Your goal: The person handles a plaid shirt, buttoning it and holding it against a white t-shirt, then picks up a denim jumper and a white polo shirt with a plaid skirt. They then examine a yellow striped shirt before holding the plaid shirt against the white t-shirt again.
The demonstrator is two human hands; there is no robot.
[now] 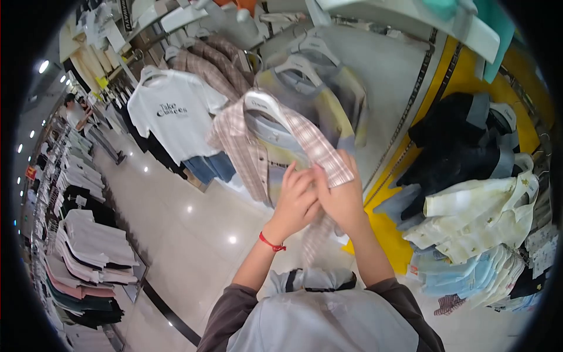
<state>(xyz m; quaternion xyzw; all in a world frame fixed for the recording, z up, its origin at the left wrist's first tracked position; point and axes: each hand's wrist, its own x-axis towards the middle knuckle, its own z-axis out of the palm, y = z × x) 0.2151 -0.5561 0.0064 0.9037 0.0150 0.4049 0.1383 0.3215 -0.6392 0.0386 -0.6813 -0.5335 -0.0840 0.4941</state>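
Note:
A pink-and-white plaid shirt (234, 158) hangs on a white hanger (264, 107) in front of me, worn over a grey-and-yellow top (281, 149). My right hand (343, 199) is closed on the plaid cloth near the shirt's right side, the fingers partly behind it. Close against it, my left hand (296, 199), with a red cord on the wrist, has bent fingers that meet the same cloth. One of its fingers sticks up. The exact pinch point is hidden between the hands. Below them a strip of plaid cloth hangs down, blurred.
A white printed T-shirt (173, 111) and jeans (208, 167) hang at left. More tie-dye tops (337, 97) hang behind. Black clothes (451, 146) and a cream shirt (475, 211) are at right. Racks of folded-looking tops (97, 234) line the far left. A person (88, 120) stands in the aisle.

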